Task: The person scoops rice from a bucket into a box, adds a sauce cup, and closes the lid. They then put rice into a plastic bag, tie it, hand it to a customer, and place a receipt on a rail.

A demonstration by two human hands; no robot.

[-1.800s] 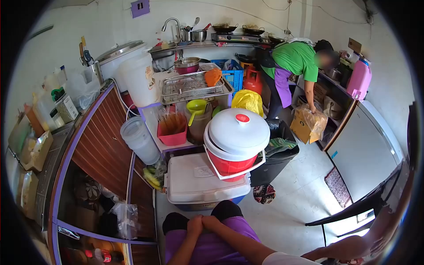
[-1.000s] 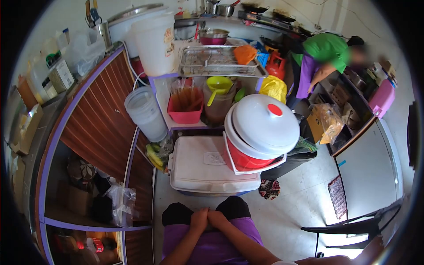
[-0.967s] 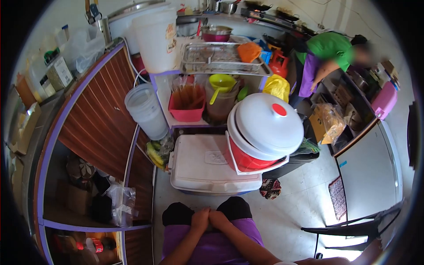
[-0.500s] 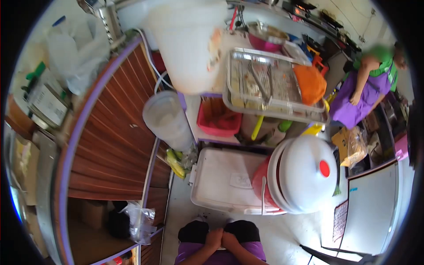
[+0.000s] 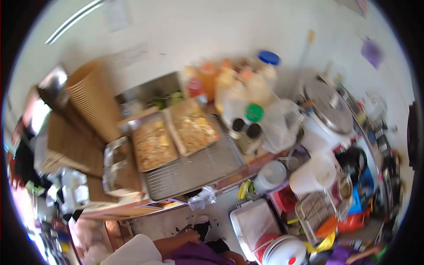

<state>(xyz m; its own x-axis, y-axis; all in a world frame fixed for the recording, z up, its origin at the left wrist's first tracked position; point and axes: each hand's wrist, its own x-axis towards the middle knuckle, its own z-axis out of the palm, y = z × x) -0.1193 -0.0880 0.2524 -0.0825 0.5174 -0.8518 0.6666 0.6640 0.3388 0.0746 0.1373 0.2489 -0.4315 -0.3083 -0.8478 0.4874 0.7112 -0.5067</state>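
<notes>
My left hand lies low over the purple apron at my lap, at the end of a bare forearm that leaves a white sleeve. Its fingers are blurred, so I cannot make out how they are held or whether anything is in them. Of my right arm only a small patch of skin shows at the bottom edge, and its fingers are hidden. On the counter ahead, two trays of shredded food, a left tray and a right tray, rest on a metal wire rack.
Stacked brown bowls and cardboard boxes stand left. Sauce bottles line the wall. Right are a white-lidded bin, a round cooler, a white bucket and a co-worker's arm.
My view has swung left and up, bringing in the counter with the food trays. The bin, cooler and bucket now appear at lower right. My hands, clasped on my lap before, show less clearly.
</notes>
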